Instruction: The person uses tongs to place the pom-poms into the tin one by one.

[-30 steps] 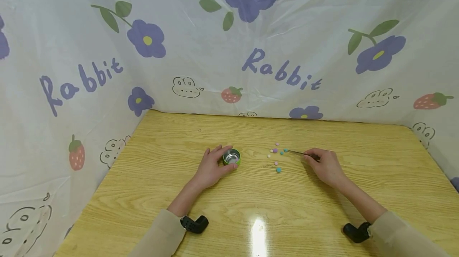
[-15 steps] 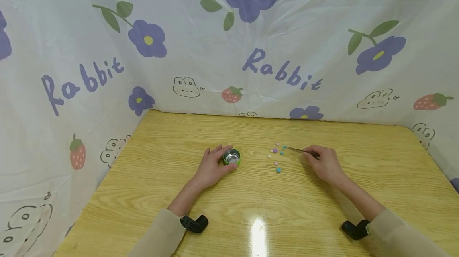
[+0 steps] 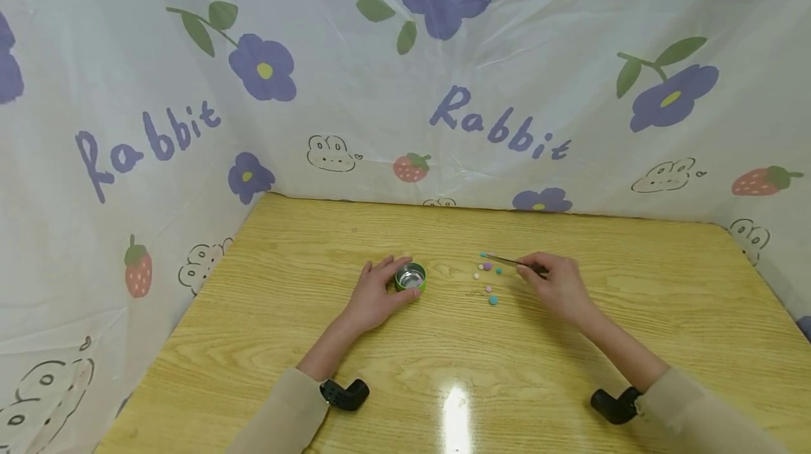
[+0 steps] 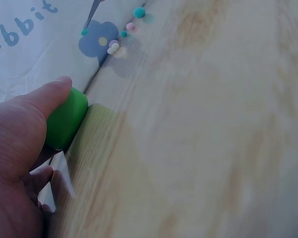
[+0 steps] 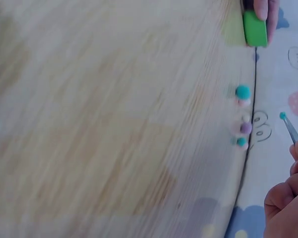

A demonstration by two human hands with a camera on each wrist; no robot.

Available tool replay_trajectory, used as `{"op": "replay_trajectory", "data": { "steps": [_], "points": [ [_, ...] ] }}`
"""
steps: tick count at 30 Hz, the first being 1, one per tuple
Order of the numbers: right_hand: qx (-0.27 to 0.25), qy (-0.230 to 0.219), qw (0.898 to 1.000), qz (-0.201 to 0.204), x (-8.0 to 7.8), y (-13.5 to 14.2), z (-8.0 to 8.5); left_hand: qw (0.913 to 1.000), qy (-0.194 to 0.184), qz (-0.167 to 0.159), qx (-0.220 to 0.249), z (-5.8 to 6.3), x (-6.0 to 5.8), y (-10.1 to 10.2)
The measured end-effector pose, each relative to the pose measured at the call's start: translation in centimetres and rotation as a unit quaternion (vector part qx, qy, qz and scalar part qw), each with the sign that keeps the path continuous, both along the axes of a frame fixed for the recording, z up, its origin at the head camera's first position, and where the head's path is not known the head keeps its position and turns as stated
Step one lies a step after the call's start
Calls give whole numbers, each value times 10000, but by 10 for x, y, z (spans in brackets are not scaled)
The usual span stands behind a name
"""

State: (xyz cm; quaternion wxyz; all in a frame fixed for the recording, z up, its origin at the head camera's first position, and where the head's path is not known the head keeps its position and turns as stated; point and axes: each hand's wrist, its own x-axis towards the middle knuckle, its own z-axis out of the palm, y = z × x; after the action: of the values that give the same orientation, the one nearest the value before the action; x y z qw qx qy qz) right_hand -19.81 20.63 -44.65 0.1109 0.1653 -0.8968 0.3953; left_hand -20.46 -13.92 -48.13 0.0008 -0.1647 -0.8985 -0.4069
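My left hand (image 3: 370,303) holds a small round tin (image 4: 69,119), green outside with a silvery inside, its thumb and fingers on either side. A small pinkish ball seems to lie in the tin. My right hand (image 3: 559,286) pinches a pair of slim metal tweezers (image 5: 291,128). At their tips is a small teal ball (image 5: 282,115), raised above the table. Below it, several little balls lie scattered, among them a purple ball (image 3: 487,266), a larger blue ball (image 3: 493,300), a pink ball (image 3: 488,289) and a white ball (image 3: 476,276).
The wooden table (image 3: 405,362) reaches back to a white curtain (image 3: 355,102) printed with flowers and rabbits. A thin dark mark or loop (image 3: 475,293) shows beside the balls. Black wrist cameras sit at both sleeves.
My right hand has moved left, lifting the teal ball with the tweezers from the right side of the scattered balls. The left hand and the tin stay in place.
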Motion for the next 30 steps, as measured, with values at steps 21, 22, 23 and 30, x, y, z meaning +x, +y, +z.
{"op": "replay_trajectory", "data": {
  "steps": [21, 22, 23, 30],
  "points": [
    [-322, 217, 9987, 322, -6, -31, 4, 10000, -64, -52, -40, 1, 0, -1],
    [-329, 216, 9986, 354, -6, -33, 4, 9999, -88, -44, -47, 1, 0, -1],
    [-344, 204, 9984, 394, -7, -35, 3, 9999, -111, -34, -63, 1, 0, -2],
    [-450, 180, 9975, 523, -9, -48, 1, 10000, -77, -31, -33, 1, 0, -1]
  ]
}}
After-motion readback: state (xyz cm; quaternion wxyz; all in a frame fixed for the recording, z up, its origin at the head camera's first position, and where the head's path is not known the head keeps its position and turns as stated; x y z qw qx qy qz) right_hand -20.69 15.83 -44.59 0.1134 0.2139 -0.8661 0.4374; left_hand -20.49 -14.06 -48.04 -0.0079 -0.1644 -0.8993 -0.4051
